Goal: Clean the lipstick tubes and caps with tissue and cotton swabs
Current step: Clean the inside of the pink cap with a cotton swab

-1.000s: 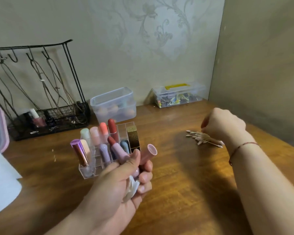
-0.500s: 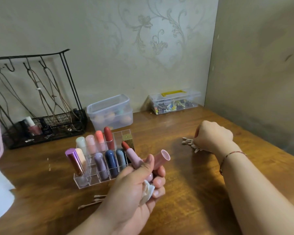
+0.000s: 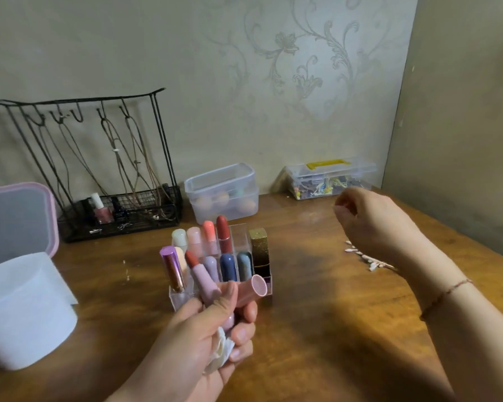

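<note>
Over the wooden table [image 3: 317, 329], the left hand [image 3: 192, 338] grips an uncapped pink lipstick tube [image 3: 204, 281], its cap [image 3: 251, 290] and a crumpled tissue [image 3: 219, 351], right before the clear organizer [image 3: 183, 295]. Right hand [image 3: 372, 219] hangs above the cotton swabs [image 3: 366, 258], fingers curled; whether they pinch one, I cannot tell.

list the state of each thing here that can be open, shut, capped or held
left hand: grips the pink lipstick, its cap and a tissue
pink lipstick: uncapped, red bullet out
pink cap: off, open end up
tissue: crumpled in the palm
right hand: raised above the cotton swabs, fingers curled, contents unclear
sponge box: lid on
yellow-handled case: closed
</note>
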Action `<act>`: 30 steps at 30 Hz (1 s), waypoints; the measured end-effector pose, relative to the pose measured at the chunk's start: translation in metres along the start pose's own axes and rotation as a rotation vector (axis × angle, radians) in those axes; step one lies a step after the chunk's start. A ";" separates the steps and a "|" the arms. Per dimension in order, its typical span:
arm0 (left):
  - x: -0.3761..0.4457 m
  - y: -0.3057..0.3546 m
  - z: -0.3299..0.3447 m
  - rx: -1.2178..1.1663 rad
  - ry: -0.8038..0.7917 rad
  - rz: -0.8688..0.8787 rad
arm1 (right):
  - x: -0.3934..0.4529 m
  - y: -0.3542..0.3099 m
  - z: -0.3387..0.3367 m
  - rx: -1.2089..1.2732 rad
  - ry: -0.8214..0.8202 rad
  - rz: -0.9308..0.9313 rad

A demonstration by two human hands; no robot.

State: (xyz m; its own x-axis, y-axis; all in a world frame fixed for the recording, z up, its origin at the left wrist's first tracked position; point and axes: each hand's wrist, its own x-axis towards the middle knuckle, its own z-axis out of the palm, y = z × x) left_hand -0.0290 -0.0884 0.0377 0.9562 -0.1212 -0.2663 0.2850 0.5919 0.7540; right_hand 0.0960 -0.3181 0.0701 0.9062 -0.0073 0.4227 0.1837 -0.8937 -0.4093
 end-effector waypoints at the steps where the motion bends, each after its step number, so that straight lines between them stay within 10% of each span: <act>1: -0.003 0.004 -0.008 -0.006 0.017 0.008 | -0.010 -0.019 -0.003 0.108 0.026 -0.097; 7: -0.013 0.028 -0.047 -0.153 0.117 0.128 | -0.087 -0.102 0.007 0.469 -0.132 -0.563; 12: -0.021 0.037 -0.058 -0.154 0.066 0.171 | -0.101 -0.113 0.027 0.981 -0.313 -0.463; 30: -0.019 0.032 -0.068 0.145 0.048 0.200 | -0.114 -0.117 0.044 0.774 -0.216 -0.578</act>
State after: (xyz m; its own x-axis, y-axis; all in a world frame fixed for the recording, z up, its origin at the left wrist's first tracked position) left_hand -0.0428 -0.0130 0.0263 0.9914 0.0269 -0.1284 0.0999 0.4795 0.8718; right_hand -0.0122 -0.1934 0.0340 0.6347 0.4886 0.5988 0.7480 -0.1936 -0.6348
